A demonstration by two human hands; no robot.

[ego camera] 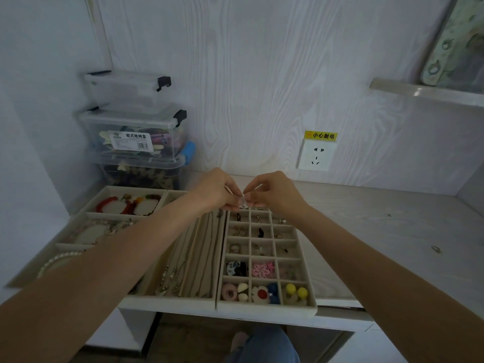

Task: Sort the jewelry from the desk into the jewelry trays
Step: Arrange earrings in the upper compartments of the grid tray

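Observation:
My left hand (218, 191) and my right hand (275, 192) meet above the far end of the gridded jewelry tray (311, 299). Together they pinch a small clear piece (244, 201), too small to name. Small earrings, rings and hair clips fill the tray's cells. Left of it stands a long-slot tray (167, 299) with necklace chains, partly under my left forearm. Further left, a tray (86, 205) holds red bead bracelets and pearl strings. A small ring (435, 249) lies loose on the desk at the right.
Three stacked clear plastic boxes (136, 132) stand at the back left against the wall. A wall socket (314, 155) sits behind the hands. The desk's front edge runs just below the trays. A shelf (424, 94) juts out at upper right.

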